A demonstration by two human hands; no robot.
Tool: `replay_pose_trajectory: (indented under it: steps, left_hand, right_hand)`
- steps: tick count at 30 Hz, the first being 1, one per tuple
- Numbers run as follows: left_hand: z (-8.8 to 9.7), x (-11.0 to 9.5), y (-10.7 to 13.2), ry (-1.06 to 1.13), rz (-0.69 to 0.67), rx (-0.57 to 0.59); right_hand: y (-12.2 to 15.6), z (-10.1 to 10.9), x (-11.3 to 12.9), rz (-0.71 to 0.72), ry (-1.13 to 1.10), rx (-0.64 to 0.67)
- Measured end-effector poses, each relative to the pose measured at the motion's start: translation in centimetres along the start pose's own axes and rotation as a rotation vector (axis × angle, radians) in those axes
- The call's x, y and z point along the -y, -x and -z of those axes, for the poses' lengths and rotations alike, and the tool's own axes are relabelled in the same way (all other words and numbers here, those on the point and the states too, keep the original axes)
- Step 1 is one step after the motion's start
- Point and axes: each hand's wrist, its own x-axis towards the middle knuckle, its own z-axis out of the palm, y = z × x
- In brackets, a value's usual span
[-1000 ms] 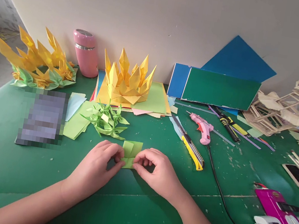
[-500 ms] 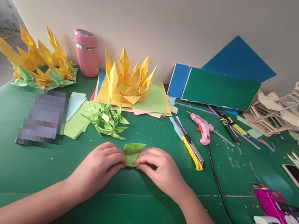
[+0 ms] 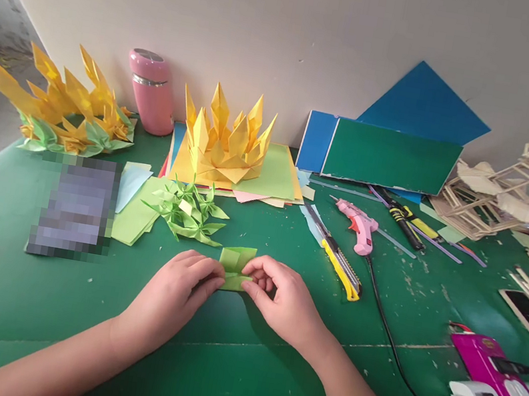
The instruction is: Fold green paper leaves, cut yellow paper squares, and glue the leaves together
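A small light-green folded paper piece (image 3: pixel 234 265) lies on the green table mat (image 3: pixel 24 300) in front of me. My left hand (image 3: pixel 171 301) pinches its left edge with curled fingers. My right hand (image 3: pixel 281 299) pinches its right edge, fingers bent over the fold. Just beyond the paper sits a cluster of finished green folded leaves (image 3: pixel 188 211). A yellow paper crown-shaped flower (image 3: pixel 223 140) stands on a stack of coloured sheets (image 3: pixel 278 177) behind that.
A yellow utility knife (image 3: pixel 336 257), a pink glue gun (image 3: pixel 358 227) with its black cord (image 3: pixel 395 355), and a screwdriver (image 3: pixel 403 220) lie right of my hands. A pink flask (image 3: pixel 147 92), yellow paper flowers (image 3: pixel 64 104), wooden stick models (image 3: pixel 513 192), a magenta device (image 3: pixel 489 371).
The green paper stood up half open between my fingers half a second ago; now it is pressed flatter on the mat. Both hands shifted only slightly.
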Motion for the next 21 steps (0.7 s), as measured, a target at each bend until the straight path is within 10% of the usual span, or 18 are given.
replay_pose_trajectory:
  steps: [21]
  left_hand:
    - [-0.33,-0.22,0.05,-0.102,-0.023,0.009]
  right_hand:
    - [-0.07,-0.67,0.36,0.016,0.014,-0.053]
